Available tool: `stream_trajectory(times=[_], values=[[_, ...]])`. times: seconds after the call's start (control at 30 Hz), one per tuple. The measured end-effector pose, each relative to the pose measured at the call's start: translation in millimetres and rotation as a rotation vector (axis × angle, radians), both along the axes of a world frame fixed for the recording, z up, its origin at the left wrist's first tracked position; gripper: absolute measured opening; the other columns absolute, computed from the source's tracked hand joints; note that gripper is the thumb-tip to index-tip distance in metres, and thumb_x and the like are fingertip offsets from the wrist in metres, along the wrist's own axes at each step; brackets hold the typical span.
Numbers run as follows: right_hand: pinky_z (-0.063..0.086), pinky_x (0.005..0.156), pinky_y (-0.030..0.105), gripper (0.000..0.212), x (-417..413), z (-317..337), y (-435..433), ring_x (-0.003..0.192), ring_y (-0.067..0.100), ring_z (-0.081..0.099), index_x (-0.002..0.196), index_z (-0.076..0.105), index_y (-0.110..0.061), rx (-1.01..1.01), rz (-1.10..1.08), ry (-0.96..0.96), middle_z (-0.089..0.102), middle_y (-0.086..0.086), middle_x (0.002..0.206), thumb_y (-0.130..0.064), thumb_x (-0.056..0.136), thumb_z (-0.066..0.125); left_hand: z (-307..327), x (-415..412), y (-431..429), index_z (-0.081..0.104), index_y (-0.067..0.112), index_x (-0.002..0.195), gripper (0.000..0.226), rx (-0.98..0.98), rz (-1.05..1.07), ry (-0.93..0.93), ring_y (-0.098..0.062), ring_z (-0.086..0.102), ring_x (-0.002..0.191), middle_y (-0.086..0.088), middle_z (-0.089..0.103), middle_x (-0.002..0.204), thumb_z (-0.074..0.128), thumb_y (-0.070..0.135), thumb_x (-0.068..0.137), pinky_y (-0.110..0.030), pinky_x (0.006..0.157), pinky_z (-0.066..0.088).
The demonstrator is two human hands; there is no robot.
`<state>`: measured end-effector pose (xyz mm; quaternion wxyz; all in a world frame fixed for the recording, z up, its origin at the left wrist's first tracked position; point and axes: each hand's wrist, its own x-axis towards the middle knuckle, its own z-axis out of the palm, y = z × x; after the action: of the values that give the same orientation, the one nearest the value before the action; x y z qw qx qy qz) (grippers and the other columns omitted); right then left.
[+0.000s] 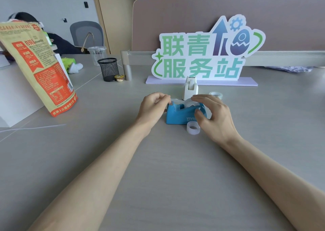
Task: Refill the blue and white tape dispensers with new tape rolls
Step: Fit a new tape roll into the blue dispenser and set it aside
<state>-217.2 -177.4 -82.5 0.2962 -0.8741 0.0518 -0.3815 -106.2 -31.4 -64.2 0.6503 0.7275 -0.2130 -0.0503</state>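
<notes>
The blue tape dispenser (pixel 177 113) stands on the grey desk with a clear tape roll (pixel 190 104) seated in its slot. My right hand (pixel 213 117) holds the dispenser's right end, fingers over the roll. My left hand (pixel 153 107) pinches the tape's free end at the cutter on the left end. The white tape dispenser (pixel 190 89) stands upright just behind, with no roll visible in it. A small clear roll (pixel 193 127) lies in front of the blue dispenser. Another tape roll (pixel 216 95) lies flat to the right of the white one.
A green and white sign (pixel 202 54) on a lilac base stands behind the dispensers. A black mesh pen cup (pixel 108 68) and a small yellow cup (pixel 119 77) sit at the back left. A tall paper bag (pixel 40 67) leans at the left. A person sits far left.
</notes>
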Motion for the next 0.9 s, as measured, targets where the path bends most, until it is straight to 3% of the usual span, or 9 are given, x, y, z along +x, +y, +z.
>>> stream_trajectory(times=[0.17,0.33,0.47,0.9], values=[[0.038,0.093,0.019,0.043,0.4,-0.5,-0.2,0.114,0.019,0.055,0.115,0.067,-0.014,-0.005,0.006,0.016,0.065,-0.003,0.122,-0.014,0.076,0.049,-3.7,6.5,3.7,0.063,0.011,0.07,0.021,-0.046,-0.004,0.075,-0.008,0.062,0.084,-0.007,0.069,0.099,0.055,0.014,0.088,-0.032,0.083,0.059],[0.037,0.094,0.019,0.043,0.5,-1.4,-0.8,0.117,0.018,0.054,0.117,0.067,-0.014,-0.019,0.0,0.023,0.064,-0.002,0.125,-0.015,0.077,0.05,-1.9,10.4,6.8,0.057,0.008,0.07,0.019,-0.171,-0.027,0.21,-0.017,0.064,0.092,-0.006,0.068,0.101,0.051,0.01,0.088,-0.03,0.073,0.06],[0.036,0.094,0.019,0.044,0.6,-1.2,-0.9,0.116,0.019,0.054,0.118,0.067,-0.014,-0.027,-0.004,0.031,0.064,-0.001,0.125,-0.015,0.076,0.05,0.5,10.7,9.6,0.055,0.009,0.07,0.019,-0.197,-0.057,0.257,-0.02,0.067,0.091,-0.007,0.068,0.103,0.049,0.009,0.088,-0.031,0.074,0.06],[0.035,0.094,0.018,0.046,-0.1,-1.2,-0.6,0.118,0.019,0.053,0.12,0.066,-0.016,-0.025,-0.001,0.047,0.063,-0.003,0.126,-0.014,0.077,0.05,-6.4,14.2,15.4,0.06,0.01,0.069,0.02,-0.022,0.021,0.144,-0.016,0.065,0.091,-0.015,0.068,0.105,0.052,0.014,0.087,-0.032,0.069,0.06]])
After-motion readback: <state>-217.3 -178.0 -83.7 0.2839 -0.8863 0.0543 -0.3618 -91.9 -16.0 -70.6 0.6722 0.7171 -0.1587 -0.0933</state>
